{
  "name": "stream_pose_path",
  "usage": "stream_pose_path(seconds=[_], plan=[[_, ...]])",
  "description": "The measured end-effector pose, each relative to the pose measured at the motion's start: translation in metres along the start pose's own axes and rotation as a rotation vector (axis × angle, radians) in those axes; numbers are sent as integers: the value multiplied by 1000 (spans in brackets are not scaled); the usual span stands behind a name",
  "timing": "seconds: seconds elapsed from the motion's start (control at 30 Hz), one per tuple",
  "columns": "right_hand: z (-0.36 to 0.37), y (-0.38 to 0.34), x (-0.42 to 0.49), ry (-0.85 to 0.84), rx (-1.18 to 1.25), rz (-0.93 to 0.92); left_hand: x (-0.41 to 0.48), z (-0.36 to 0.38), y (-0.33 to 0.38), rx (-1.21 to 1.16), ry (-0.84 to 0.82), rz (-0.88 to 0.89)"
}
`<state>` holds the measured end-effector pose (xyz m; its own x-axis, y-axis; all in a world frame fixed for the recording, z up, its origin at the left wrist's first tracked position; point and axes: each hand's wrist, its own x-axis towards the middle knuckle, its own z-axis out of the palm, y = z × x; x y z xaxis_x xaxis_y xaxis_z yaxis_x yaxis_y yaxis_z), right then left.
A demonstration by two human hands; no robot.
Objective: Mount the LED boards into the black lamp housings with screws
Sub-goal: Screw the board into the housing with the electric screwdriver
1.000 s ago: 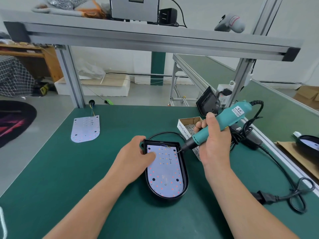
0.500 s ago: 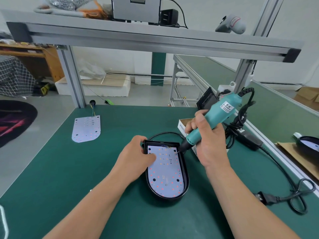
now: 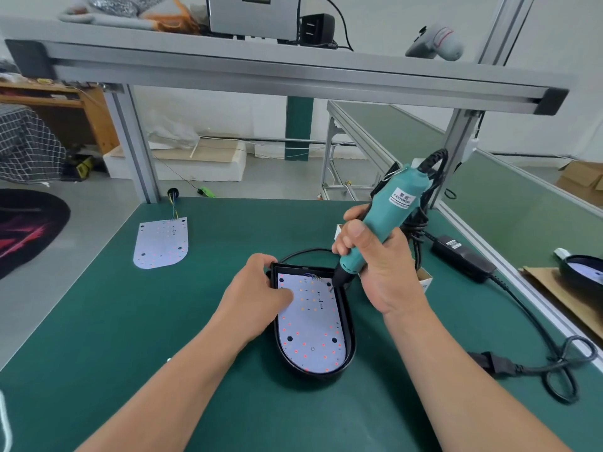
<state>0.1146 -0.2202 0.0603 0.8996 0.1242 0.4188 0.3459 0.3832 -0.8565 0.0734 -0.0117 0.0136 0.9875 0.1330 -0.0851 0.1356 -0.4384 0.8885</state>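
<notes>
Over the housing, the right hand wraps its grip round the tilted screwdriver; the left hand clasps the rim.

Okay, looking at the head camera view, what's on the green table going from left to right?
Loose LED board → left hand → black housing → right hand gripping the screwdriver → power adapter → second lamp at the right edge.

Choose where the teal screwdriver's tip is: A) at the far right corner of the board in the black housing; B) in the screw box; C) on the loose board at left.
A: the right hand holds the screwdriver, tip at the LED board in the black housing.
</notes>
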Motion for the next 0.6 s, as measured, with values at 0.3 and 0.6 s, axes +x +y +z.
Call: stream_pose_path(seconds=[0.3,0.6], plan=[[9,-4,-12,97,-71,-154,-7,-4,5,-4,-9,-14],[20,-2,-18,132,426,32,-3,-26,22,-614,190,-61]])
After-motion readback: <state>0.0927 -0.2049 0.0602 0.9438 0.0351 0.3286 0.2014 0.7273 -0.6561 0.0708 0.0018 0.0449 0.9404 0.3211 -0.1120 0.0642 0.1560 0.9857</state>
